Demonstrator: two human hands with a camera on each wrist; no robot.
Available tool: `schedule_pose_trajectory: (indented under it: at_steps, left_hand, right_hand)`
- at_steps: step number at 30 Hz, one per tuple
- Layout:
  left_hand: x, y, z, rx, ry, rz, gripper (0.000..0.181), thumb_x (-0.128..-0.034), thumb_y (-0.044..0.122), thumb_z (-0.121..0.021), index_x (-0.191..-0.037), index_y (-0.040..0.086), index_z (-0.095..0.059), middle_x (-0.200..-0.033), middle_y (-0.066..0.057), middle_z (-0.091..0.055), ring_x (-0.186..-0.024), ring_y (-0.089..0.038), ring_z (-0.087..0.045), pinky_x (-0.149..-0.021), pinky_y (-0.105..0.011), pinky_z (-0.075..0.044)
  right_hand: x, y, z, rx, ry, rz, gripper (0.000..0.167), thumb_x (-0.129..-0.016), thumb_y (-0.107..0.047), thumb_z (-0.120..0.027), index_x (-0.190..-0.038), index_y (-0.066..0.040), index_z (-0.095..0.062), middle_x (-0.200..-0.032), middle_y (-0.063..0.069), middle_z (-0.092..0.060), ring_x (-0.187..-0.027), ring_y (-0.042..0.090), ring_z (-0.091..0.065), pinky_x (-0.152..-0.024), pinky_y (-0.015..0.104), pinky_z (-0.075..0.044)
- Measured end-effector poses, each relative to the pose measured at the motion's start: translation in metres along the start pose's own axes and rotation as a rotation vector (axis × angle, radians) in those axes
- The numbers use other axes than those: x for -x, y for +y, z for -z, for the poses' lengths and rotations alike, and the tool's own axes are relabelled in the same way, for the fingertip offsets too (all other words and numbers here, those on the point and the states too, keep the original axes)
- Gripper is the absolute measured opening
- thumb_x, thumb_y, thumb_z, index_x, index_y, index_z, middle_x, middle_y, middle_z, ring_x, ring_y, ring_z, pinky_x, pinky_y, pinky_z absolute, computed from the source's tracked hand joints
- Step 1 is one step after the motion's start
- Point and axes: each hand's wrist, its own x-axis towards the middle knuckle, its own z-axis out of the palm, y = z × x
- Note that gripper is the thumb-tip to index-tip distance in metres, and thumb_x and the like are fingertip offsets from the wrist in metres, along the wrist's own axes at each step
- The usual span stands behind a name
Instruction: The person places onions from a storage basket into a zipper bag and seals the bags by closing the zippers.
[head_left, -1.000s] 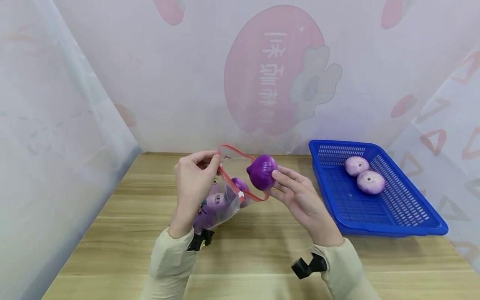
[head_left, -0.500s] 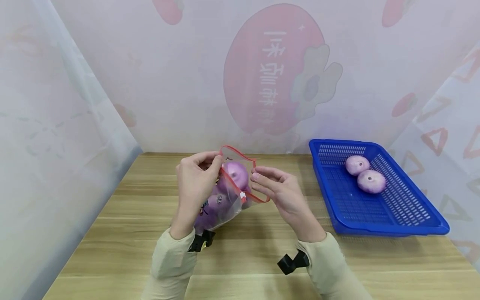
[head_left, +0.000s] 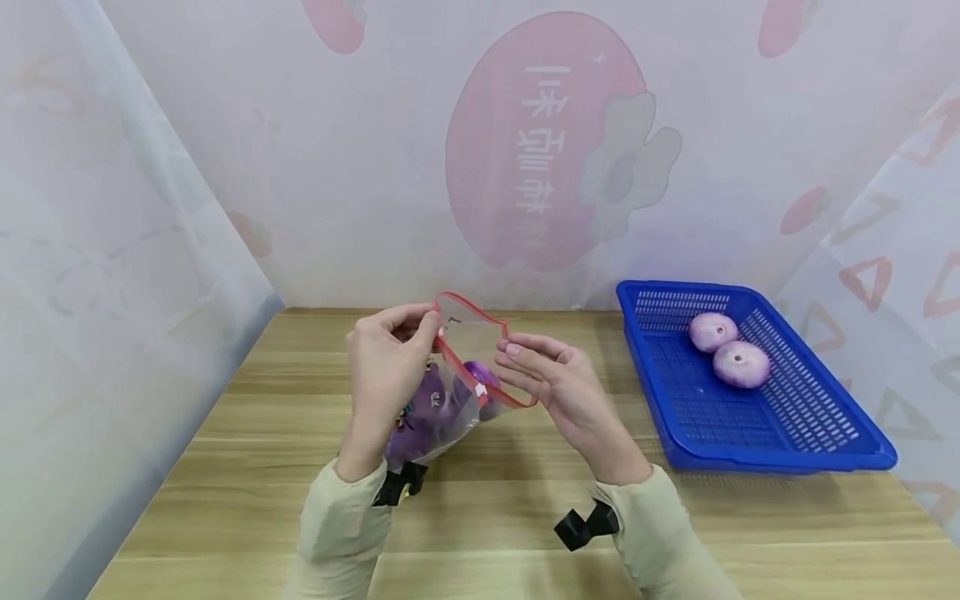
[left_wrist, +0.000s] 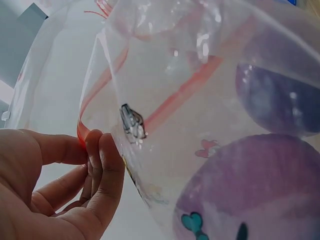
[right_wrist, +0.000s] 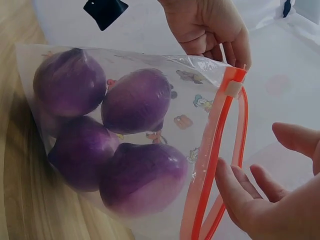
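The left hand (head_left: 390, 354) pinches the red rim (head_left: 459, 360) of a clear bag (right_wrist: 182, 135). The bag sits between both hands, purple onions (right_wrist: 144, 177) inside. The right hand (head_left: 570, 392), thumb apart from fingers, touches the rim; rightward, a blue basket (head_left: 780, 461) holds two paler onions (head_left: 741, 364).

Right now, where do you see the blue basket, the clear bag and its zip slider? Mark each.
Blue basket (head_left: 716, 421): head view, on the bare floor inside it.
Clear bag (right_wrist: 177, 134): right wrist view, on its see-through side.
Zip slider (right_wrist: 233, 89): right wrist view, on its pale face.
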Motion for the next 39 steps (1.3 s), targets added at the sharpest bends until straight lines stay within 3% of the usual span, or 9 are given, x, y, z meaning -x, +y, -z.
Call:
schedule_pose_trajectory:
  at_steps: [5, 9, 14, 17, 23, 27, 29, 32, 39]
  left_hand:
    - [0.001, 0.000, 0.000, 0.002, 0.007, 0.012, 0.013, -0.0897, 0.006, -0.066, -0.093, 0.003, -0.077, -0.072, -0.007, -0.070, -0.057, -0.018, -0.067, -0.048, -0.029, -0.055]
    - [0.000, 0.002, -0.001, -0.014, 0.020, 0.005, 0.011, -0.0894, 0.007, -0.067, -0.092, 0.004, -0.078, -0.071, -0.004, -0.070, -0.057, -0.017, -0.067, -0.048, -0.029, -0.055]
    - [-0.002, 0.003, 0.001, 0.028, 0.050, -0.001, 0.011, -0.0902, 0.005, -0.067, -0.094, 0.001, -0.077, -0.073, -0.009, -0.071, -0.058, -0.018, -0.067, -0.049, -0.025, -0.053]
    - [-0.004, 0.001, 0.005, 0.075, 0.086, -0.006, 0.011, -0.0911, 0.003, -0.067, -0.094, -0.002, -0.076, -0.075, -0.012, -0.071, -0.059, -0.020, -0.066, -0.050, -0.022, -0.052]
    - [-0.007, -0.001, 0.012, 0.122, 0.156, -0.006, 0.012, -0.0928, 0.006, -0.067, -0.095, -0.001, -0.076, -0.076, -0.013, -0.070, -0.060, -0.019, -0.066, -0.051, -0.023, -0.052]
    - [-0.011, 0.001, 0.013, 0.148, 0.175, -0.004, 0.013, -0.0927, 0.008, -0.067, -0.095, 0.000, -0.076, -0.076, -0.011, -0.070, -0.061, -0.020, -0.066, -0.053, -0.025, -0.054]
    - [-0.012, 0.002, 0.013, 0.158, 0.177, -0.008, 0.013, -0.0923, 0.008, -0.067, -0.095, 0.000, -0.076, -0.075, -0.011, -0.070, -0.061, -0.020, -0.066, -0.054, -0.026, -0.055]
    - [-0.011, 0.003, 0.016, 0.145, 0.189, -0.028, 0.012, -0.0920, 0.007, -0.067, -0.095, -0.001, -0.076, -0.075, -0.011, -0.070, -0.060, -0.019, -0.066, -0.054, -0.026, -0.055]
    - [-0.008, 0.003, 0.030, 0.108, 0.256, -0.050, 0.012, -0.0917, 0.005, -0.067, -0.097, -0.003, -0.076, -0.076, -0.013, -0.070, -0.060, -0.016, -0.067, -0.055, -0.024, -0.054]
  right_hand:
    - [0.004, -0.008, 0.004, 0.006, 0.007, 0.003, 0.042, -0.093, 0.001, -0.066, -0.129, 0.014, -0.051, -0.126, 0.028, -0.057, -0.113, 0.037, -0.061, -0.098, 0.047, -0.046]
    - [0.013, -0.034, 0.016, 0.047, 0.009, 0.056, 0.037, -0.092, 0.001, -0.067, -0.126, 0.011, -0.056, -0.123, 0.026, -0.060, -0.114, 0.037, -0.060, -0.099, 0.049, -0.045]
    - [0.024, -0.085, 0.054, 0.183, -0.034, 0.155, 0.030, -0.095, 0.002, -0.062, -0.123, 0.009, -0.060, -0.117, 0.018, -0.065, -0.112, 0.033, -0.062, -0.096, 0.047, -0.047]
    - [0.027, -0.116, 0.088, 0.251, -0.038, 0.163, 0.024, -0.096, 0.002, -0.060, -0.119, 0.008, -0.064, -0.116, 0.017, -0.067, -0.108, 0.029, -0.064, -0.093, 0.042, -0.050]
    - [0.023, -0.157, 0.177, 0.313, -0.020, 0.001, 0.022, -0.100, 0.003, -0.052, -0.107, -0.001, -0.072, -0.106, 0.012, -0.071, -0.098, 0.023, -0.069, -0.085, 0.034, -0.054]
    - [0.019, -0.172, 0.233, 0.600, 0.075, -0.128, 0.022, -0.100, -0.004, -0.055, -0.098, -0.016, -0.073, -0.099, -0.002, -0.072, -0.091, 0.013, -0.069, -0.080, 0.030, -0.056]
    - [0.016, -0.174, 0.255, 0.739, 0.123, -0.171, 0.017, -0.099, -0.008, -0.058, -0.099, -0.018, -0.073, -0.098, -0.009, -0.070, -0.089, 0.009, -0.068, -0.080, 0.030, -0.056]
    - [0.008, -0.174, 0.279, 0.864, 0.157, -0.217, 0.011, -0.098, -0.013, -0.062, -0.106, -0.014, -0.070, -0.098, -0.015, -0.067, -0.090, 0.006, -0.066, -0.082, 0.030, -0.055]
    - [-0.013, -0.167, 0.303, 0.956, 0.171, -0.262, 0.028, -0.097, -0.015, -0.064, -0.121, -0.001, -0.060, -0.094, -0.011, -0.068, -0.090, 0.007, -0.065, -0.083, 0.034, -0.055]
